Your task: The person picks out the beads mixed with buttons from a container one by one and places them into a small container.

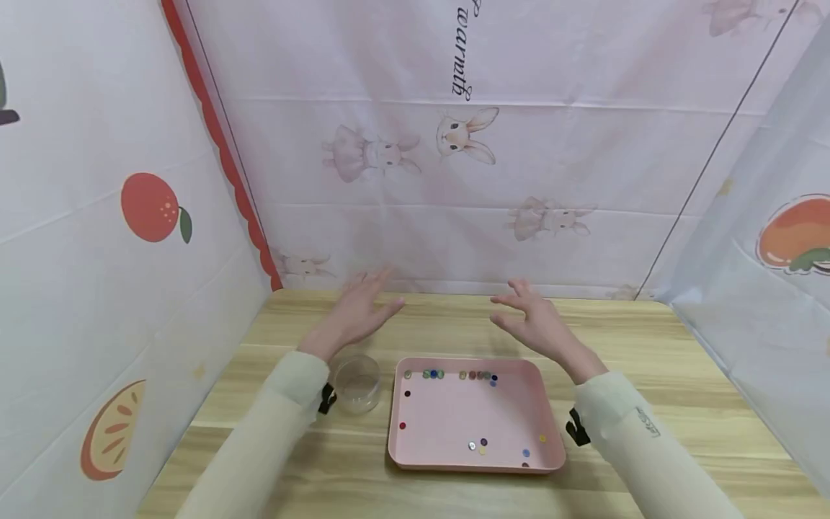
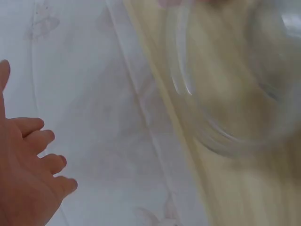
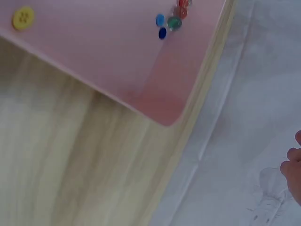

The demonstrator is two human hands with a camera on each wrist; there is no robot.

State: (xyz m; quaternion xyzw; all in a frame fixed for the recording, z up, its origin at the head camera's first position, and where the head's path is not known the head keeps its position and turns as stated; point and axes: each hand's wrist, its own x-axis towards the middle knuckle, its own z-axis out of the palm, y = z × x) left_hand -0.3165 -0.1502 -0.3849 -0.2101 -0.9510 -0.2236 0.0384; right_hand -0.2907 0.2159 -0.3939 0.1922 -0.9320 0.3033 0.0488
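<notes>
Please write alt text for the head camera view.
Two open hands, left hand and right hand, are raised above a wooden table. Below them a pink tray holds scattered coloured buttons, beside a clear jar.

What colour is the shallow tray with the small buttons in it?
The tray is pale pink. It shows best in the head view.
</notes>
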